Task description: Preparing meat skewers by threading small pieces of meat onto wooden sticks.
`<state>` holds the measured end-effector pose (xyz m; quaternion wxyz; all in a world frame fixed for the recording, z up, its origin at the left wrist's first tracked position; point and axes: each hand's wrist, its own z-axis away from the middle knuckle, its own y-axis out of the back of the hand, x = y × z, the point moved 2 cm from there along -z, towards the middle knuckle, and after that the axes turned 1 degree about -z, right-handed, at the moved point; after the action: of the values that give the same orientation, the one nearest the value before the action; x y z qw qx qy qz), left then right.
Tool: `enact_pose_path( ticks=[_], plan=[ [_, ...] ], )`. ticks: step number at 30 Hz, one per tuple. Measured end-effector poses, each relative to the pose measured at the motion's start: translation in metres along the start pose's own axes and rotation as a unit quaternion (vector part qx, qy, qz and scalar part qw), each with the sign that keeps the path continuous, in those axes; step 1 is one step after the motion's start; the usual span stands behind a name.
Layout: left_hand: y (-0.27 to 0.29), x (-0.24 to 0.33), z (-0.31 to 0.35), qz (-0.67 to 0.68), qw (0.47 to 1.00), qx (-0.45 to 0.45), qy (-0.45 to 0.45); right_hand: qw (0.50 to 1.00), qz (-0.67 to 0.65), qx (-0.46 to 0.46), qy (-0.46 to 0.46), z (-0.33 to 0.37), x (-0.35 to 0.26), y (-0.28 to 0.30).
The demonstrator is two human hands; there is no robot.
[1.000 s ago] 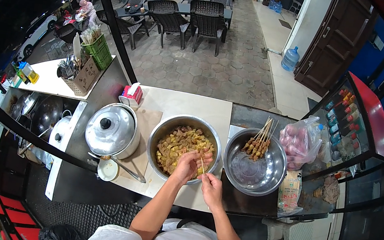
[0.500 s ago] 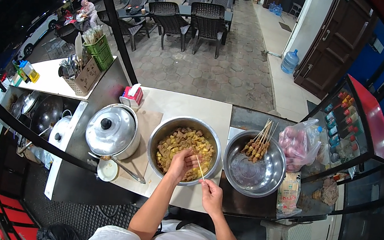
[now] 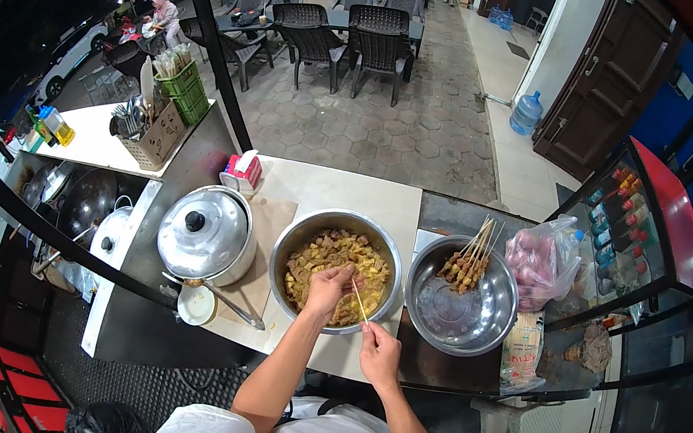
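Observation:
A steel bowl of chopped yellow-brown meat stands on the counter in front of me. My right hand grips the lower end of a thin wooden skewer at the bowl's near right rim. The skewer tilts up and to the left over the meat. At its upper tip, my left hand has its fingers pinched together; what they hold is too small to make out. To the right, a second steel bowl contains several loaded meat skewers, their bare sticks leaning on the far rim.
Left of the meat stands a lidded pot, with a ladle and small white dish nearby. A tissue pack sits behind. On the right are a plastic bag, a packet and a glass display case.
My left hand's fingers have drawn together and sit closer to the skewer's tip. The right hand still holds the skewer in about the same place.

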<state>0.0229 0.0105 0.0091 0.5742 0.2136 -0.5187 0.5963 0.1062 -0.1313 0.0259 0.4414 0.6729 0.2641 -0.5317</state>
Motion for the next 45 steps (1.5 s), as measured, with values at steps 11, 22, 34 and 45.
enact_pose_path(
  ticks=[11, 22, 34, 45],
  plan=[
    [0.007, 0.001, 0.0, 0.052, 0.998, 0.019, -0.017, 0.983, -0.156, -0.045, -0.082, -0.005, 0.003, -0.015],
    [0.006, -0.008, 0.005, 0.065, 0.997, 0.019, 0.022, 0.988, -0.14, -0.027, -0.061, -0.029, 0.006, -0.024],
    [0.022, 0.005, 0.007, 0.144, 0.983, -0.057, 0.102, 0.995, -0.101, 0.022, -0.001, -0.015, 0.009, -0.013],
    [0.014, 0.001, 0.007, 0.059, 0.998, -0.033, -0.001, 0.997, -0.071, 0.024, 0.007, -0.009, 0.004, -0.013]
  ],
)
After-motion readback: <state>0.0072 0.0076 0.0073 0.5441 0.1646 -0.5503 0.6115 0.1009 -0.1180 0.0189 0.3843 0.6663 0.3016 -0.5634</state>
